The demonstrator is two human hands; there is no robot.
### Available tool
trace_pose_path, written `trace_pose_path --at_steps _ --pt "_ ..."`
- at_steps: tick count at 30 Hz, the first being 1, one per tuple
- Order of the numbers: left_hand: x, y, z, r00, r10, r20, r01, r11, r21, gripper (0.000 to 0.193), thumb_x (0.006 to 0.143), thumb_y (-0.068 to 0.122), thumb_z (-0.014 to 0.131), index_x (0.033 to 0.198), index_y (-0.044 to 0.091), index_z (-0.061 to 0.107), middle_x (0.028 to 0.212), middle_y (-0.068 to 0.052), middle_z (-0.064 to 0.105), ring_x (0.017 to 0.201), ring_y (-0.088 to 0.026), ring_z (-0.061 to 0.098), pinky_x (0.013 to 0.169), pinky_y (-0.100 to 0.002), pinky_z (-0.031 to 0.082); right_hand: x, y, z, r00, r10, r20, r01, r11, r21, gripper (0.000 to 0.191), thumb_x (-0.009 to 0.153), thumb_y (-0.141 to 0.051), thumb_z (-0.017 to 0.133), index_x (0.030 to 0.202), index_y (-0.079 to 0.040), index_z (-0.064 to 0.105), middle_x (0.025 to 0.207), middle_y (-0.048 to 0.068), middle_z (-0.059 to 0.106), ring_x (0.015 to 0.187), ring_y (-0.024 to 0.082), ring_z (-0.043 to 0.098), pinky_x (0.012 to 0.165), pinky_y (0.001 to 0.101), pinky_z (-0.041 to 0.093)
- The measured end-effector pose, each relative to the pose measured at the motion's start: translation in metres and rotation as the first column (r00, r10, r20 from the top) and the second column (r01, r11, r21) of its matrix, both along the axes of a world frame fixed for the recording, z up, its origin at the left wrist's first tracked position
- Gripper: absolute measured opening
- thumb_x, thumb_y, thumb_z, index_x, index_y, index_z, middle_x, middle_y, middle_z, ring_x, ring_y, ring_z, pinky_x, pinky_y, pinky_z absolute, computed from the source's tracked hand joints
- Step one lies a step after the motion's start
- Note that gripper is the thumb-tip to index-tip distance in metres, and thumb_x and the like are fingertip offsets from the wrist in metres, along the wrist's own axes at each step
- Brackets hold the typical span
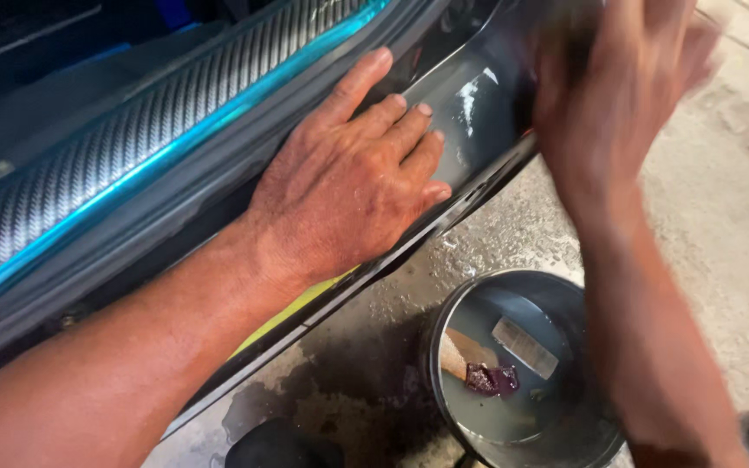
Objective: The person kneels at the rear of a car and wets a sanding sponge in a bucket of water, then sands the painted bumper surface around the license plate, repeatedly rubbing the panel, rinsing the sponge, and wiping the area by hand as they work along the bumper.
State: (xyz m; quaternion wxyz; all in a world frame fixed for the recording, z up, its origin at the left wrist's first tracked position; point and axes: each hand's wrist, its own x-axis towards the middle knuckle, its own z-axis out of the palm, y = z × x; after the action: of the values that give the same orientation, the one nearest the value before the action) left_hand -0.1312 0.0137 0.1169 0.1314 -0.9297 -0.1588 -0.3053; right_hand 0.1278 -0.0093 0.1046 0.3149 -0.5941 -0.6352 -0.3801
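a: head view looks down on a car door sill [465, 108], dark glossy panel running from lower left to upper right; that diagonal is its long axis, and the far end points up right toward the blurred hand.
b: what step does it look like?
a: i'd judge wet rubbing of the sill. the left hand [348, 186] lies flat on the panel, fingers spread a little, pressing down and gripping nothing. the right hand [621, 95] is over the panel's upper end, blurred; i cannot tell whether it clutches anything.
b: and what would a next move call for?
a: probably strokes kept along the diagonal, the flat hand steadying.
b: smaller things?
a: a round metal bucket [587, 433] on the wet concrete floor [730, 217] just below, holding cloudy water and a pale abrasive sheet [526, 347].
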Motion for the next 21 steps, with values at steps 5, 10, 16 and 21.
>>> trace_pose_path --at_steps 5,10,16,21 --pt "0.004 0.001 0.000 1.000 0.008 -0.013 -0.008 1.000 0.018 0.037 0.097 0.031 0.073 0.112 -0.003 0.075 0.115 -0.020 0.075 0.115 -0.030 0.070 0.124 -0.049 0.028 -0.002 -0.033 -0.022 0.937 0.055 -0.344 -0.097 0.990 -0.106 0.025 0.098 -0.010 0.087 0.107 0.000 0.065 0.111 0.016 0.064 0.107 0.035 0.056 0.094 0.0494 0.042" --pt "0.007 0.002 0.000 0.999 0.009 0.032 -0.010 0.999 0.037 0.027 0.097 0.025 0.073 0.103 -0.001 0.076 0.106 -0.020 0.076 0.106 -0.028 0.072 0.123 -0.049 0.034 -0.011 -0.029 -0.001 0.981 0.184 0.064 -0.179 0.982 -0.066 0.037 0.093 0.012 0.075 0.126 -0.003 0.072 0.123 0.010 0.065 0.114 0.028 0.062 0.101 0.0415 0.048" --pt "0.003 0.000 0.007 0.995 -0.014 0.098 0.016 1.000 -0.019 0.005 0.090 0.005 0.067 0.085 0.005 0.068 0.079 -0.010 0.065 0.082 -0.027 0.066 0.119 -0.052 0.039 -0.047 -0.043 0.014 0.915 0.388 -0.110 -0.398 0.823 -0.405 0.050 0.078 0.007 0.066 0.128 0.005 0.065 0.132 0.019 0.064 0.124 0.038 0.059 0.109 0.0423 0.049" --pt "0.004 -0.001 0.014 0.993 -0.016 0.117 0.015 1.000 0.005 0.007 0.088 0.003 0.062 0.092 0.003 0.067 0.085 -0.011 0.065 0.089 -0.027 0.066 0.118 -0.051 0.040 -0.042 -0.027 0.020 0.962 0.275 0.002 -0.250 0.878 -0.408 0.044 0.082 0.005 0.065 0.127 0.005 0.066 0.132 0.017 0.064 0.124 0.041 0.054 0.107 0.0437 0.047"
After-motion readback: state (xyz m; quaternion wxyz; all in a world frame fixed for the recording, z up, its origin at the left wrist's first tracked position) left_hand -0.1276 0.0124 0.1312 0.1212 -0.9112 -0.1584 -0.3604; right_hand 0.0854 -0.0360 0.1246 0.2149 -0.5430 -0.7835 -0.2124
